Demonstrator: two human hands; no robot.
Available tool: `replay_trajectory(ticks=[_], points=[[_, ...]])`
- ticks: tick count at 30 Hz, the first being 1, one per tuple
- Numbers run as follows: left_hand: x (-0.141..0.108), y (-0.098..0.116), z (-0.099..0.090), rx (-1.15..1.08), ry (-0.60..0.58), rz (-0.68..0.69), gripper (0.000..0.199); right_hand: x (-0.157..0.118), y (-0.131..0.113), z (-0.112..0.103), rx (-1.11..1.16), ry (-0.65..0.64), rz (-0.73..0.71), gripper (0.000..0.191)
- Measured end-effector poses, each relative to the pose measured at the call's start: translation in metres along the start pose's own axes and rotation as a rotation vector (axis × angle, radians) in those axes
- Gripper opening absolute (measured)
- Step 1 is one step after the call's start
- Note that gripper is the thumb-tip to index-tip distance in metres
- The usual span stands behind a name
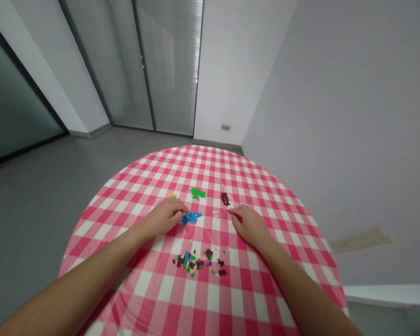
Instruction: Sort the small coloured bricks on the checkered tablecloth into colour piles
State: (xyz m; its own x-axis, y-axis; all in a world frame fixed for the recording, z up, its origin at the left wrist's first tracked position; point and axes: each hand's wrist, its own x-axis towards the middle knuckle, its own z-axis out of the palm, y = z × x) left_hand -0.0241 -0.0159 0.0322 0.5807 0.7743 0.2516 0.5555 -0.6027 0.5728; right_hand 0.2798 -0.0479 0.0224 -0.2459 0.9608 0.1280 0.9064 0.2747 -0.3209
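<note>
My left hand (167, 215) rests at the left edge of a pile of small blue plastic pieces (191, 218), its fingers pinched together. Whatever lies between those fingertips is too small to name. Just beyond its knuckles a bit of yellow pieces (174, 196) shows, partly hidden by the hand. My right hand (249, 224) is closed in a pinch just below a pile of dark brown pieces (224, 199); a dark speck shows at its fingertips. Green pieces (197, 193) form a pile farther back. A few white pieces (215, 213) lie between the hands.
Nearer to me, a mixed heap of small coloured pieces (195, 263) is spread out, with a few loose red and yellow bits (191, 239) above it. A red-and-white checked cloth (210, 303) covers the round table. A wall (353, 140) stands on the right.
</note>
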Motion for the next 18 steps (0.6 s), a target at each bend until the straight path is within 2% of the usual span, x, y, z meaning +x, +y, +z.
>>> replay_trajectory(ticks=[5,8,11,14,18], points=[[-0.001,0.001,-0.001,-0.005,0.000,0.013,0.032,0.002,-0.006,0.001,-0.034,-0.022,0.048,0.040],[-0.001,0.001,-0.001,-0.007,-0.001,0.005,0.032,-0.002,-0.006,-0.008,0.095,-0.028,-0.039,0.033],[-0.001,0.001,-0.002,-0.014,-0.006,0.003,0.031,-0.011,-0.009,-0.024,0.301,-0.226,-0.156,0.019],[-0.001,0.001,-0.002,-0.014,-0.015,0.005,0.031,-0.019,-0.016,-0.034,0.372,-0.437,-0.197,0.021],[-0.001,0.000,-0.002,-0.020,-0.010,-0.006,0.030,-0.022,-0.023,-0.031,0.343,-0.470,-0.231,0.019]])
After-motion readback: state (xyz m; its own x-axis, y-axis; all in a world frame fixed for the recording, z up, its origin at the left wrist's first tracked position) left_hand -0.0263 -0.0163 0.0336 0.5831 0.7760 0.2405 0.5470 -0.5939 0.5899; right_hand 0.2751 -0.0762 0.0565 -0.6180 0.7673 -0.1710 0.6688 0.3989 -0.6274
